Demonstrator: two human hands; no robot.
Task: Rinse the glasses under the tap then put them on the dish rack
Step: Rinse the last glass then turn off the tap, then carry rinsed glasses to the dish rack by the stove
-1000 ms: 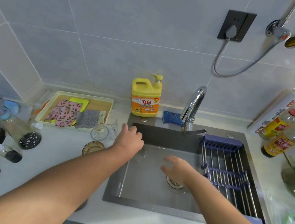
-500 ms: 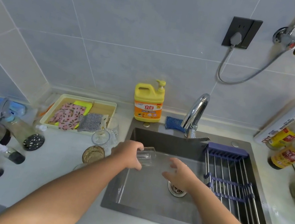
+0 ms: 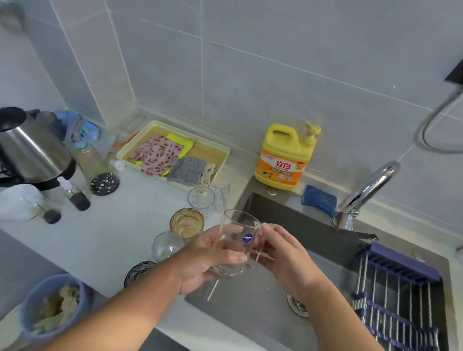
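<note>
A clear glass [image 3: 236,242] with a blue sticker is held upright over the left edge of the sink [image 3: 262,315]. My left hand [image 3: 204,259] grips it from the left and below. My right hand [image 3: 284,257] holds its right side with curled fingers. Several other glasses [image 3: 200,197] stand on the counter left of the sink, one amber [image 3: 187,223] and one clear lying lower [image 3: 166,245]. The chrome tap [image 3: 369,189] rises behind the sink with no water visible. A blue and steel dish rack [image 3: 398,307] spans the sink's right part.
A yellow detergent bottle [image 3: 285,156] and blue sponge [image 3: 319,199] sit behind the sink. A tray of cloths [image 3: 172,154], a steel kettle [image 3: 20,149], small bottles and a blue bowl of scraps [image 3: 55,308] crowd the left counter. The drain [image 3: 297,304] lies mid-sink.
My left hand picked a glass off the counter and carried it over the sink's left edge. My right hand came up and took hold of its other side. The view swung left.
</note>
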